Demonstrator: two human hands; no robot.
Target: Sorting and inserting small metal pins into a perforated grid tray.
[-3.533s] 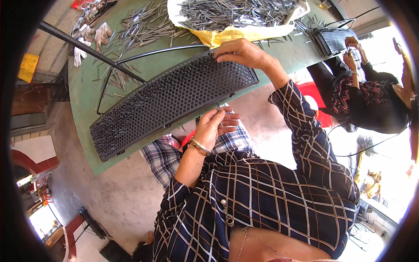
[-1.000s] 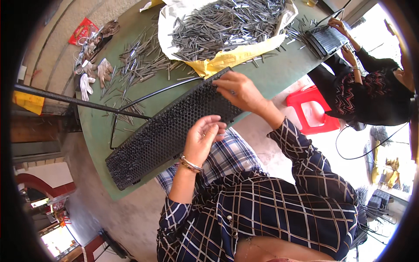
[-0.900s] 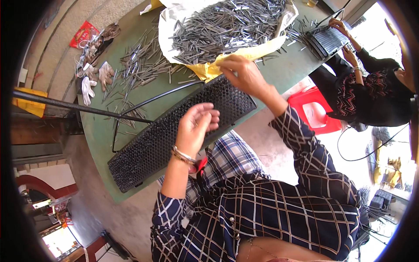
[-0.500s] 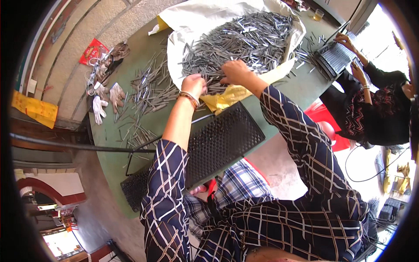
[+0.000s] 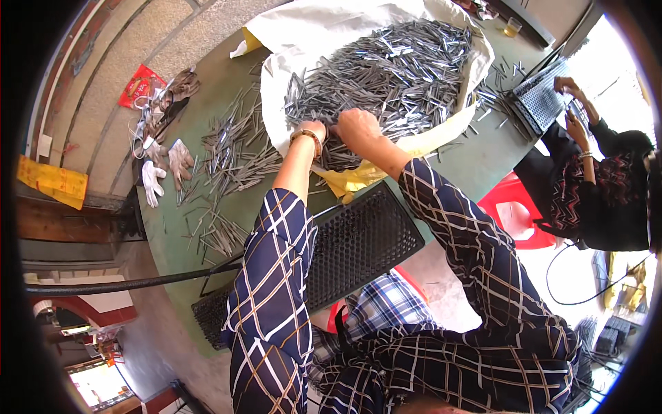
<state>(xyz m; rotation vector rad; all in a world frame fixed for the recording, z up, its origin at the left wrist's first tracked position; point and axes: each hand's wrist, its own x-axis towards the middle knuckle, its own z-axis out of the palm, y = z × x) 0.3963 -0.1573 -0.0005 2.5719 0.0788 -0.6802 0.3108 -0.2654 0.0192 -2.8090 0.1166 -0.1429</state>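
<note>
My left hand and my right hand reach side by side into a big heap of thin grey metal pins lying on a white sheet with yellow lining. Both hands are curled at the heap's near edge, fingers buried among the pins; what they grip is hidden. A black perforated mesh panel lies on the green table under my forearms, with neither hand on it. A bracelet circles my left wrist.
Loose pins are scattered left of the sheet, beside white gloves and a red packet. A black bar crosses the table's left end. Another person at the right handles a second mesh panel next to a red stool.
Both hands left the black mesh panel and moved up the table into the heap of pins; the view shifted toward the heap.
</note>
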